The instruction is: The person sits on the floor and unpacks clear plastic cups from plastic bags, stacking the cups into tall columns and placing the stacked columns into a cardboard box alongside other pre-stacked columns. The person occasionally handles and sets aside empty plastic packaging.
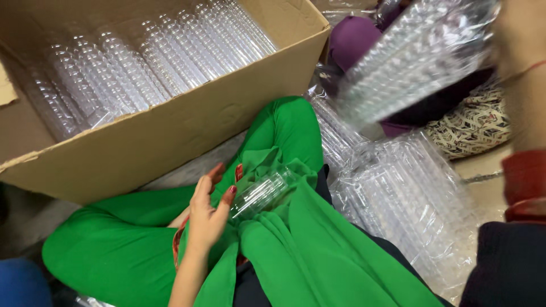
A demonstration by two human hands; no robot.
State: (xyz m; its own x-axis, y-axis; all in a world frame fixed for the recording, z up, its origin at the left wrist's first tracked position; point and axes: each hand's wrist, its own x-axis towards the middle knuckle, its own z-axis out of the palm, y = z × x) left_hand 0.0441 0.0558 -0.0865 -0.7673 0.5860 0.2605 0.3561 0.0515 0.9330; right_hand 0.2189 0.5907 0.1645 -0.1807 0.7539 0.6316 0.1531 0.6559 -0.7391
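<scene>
Green trousers (142,250), red nail polish.

Looks like a packing floor in a small workshop or warehouse. Large cardboard box (170,125) filled with rows of clear plastic bottles (148,62), more of them bundled in plastic-wrapped packs (404,193) on the bare floor (483,193). Seated cross-legged on the ground among the stock, beside another worker's sleeve (526,182).

Stacked cups (148,62) lie in the box (187,125) ahead-left of the lap; wrapped cup stacks (409,193) lie on the floor to the right.
</scene>
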